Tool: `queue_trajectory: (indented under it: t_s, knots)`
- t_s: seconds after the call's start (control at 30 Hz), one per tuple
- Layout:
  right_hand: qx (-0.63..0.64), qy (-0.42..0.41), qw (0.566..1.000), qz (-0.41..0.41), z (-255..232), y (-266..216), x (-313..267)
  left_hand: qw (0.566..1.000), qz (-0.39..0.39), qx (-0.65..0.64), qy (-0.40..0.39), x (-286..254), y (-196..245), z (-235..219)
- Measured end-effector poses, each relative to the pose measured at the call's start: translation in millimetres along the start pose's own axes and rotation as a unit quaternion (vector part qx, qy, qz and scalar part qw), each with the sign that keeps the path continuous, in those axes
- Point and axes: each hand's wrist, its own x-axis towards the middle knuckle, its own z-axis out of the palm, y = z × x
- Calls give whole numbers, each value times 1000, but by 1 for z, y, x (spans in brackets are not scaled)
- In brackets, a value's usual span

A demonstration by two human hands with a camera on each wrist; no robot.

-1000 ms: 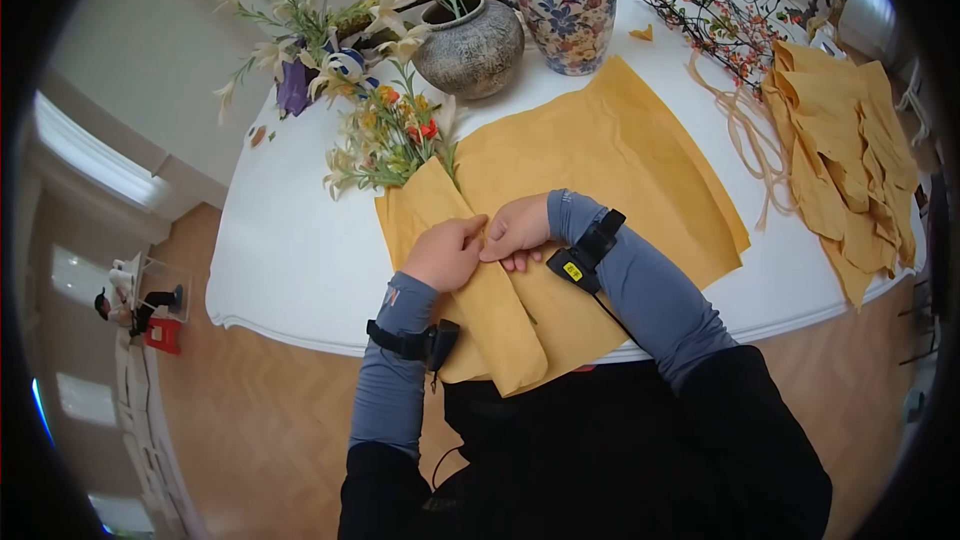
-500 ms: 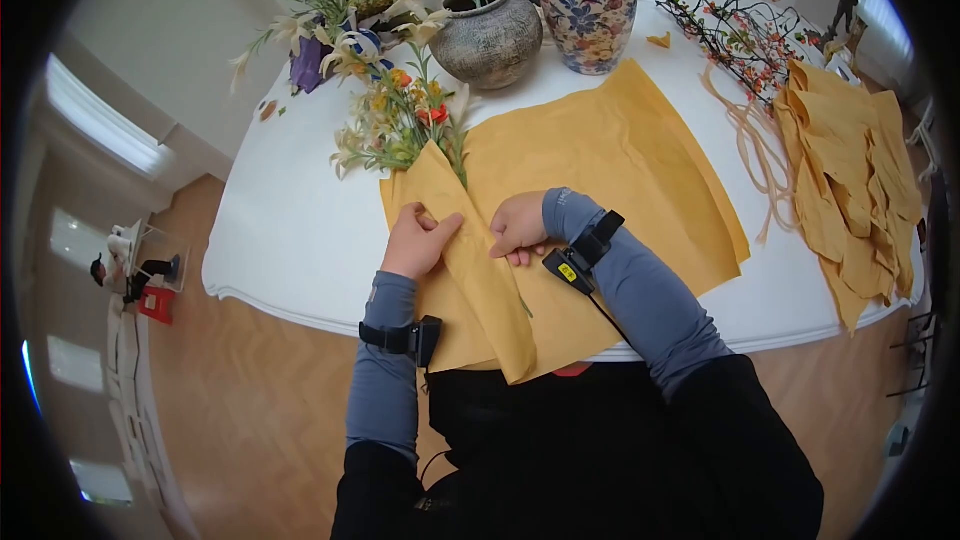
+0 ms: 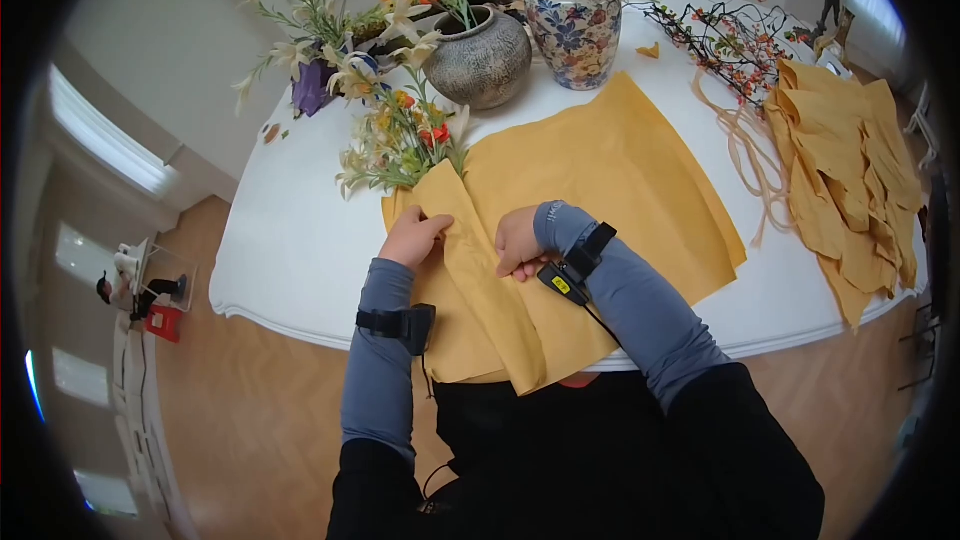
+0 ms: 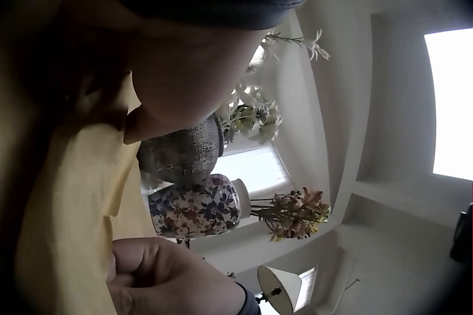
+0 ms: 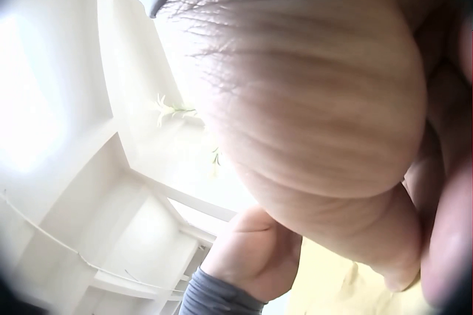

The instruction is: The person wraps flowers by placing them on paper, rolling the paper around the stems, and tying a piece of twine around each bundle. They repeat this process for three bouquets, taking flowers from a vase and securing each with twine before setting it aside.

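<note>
A sheet of yellow wrapping paper (image 3: 610,180) lies on the table, its left part folded over into a long band. Lilies and small orange and red flowers (image 3: 400,135) stick out of the band's far end. With thumb and fingers, my left hand (image 3: 413,238) grips the band's left side, just below the blossoms. On the band's right side my right hand (image 3: 519,242) has its fingers curled, thumb tip against the index finger at the paper. In the left wrist view, the right hand (image 4: 174,278) pinches the paper's edge. The flower stems are mostly hidden under the paper.
A grey clay vase (image 3: 480,65) and a floral-patterned vase (image 3: 573,30) stand behind the paper. Crumpled yellow paper sheets (image 3: 850,160) hang over the table's right edge. Beside them lie a pale ribbon (image 3: 745,145) and a tangle of red-flowered branches (image 3: 735,40).
The hands were almost together at the band's middle. My left hand has moved away to the left, up to the band's left side; the right stays near the same spot.
</note>
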Motion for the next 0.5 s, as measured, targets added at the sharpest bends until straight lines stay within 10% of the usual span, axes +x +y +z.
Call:
queue_trajectory:
  t_s: [0.5]
  knots:
    - [-31, 13, 999, 43, -3, -3, -6, 988, 1, -152, -28, 43, -12, 7]
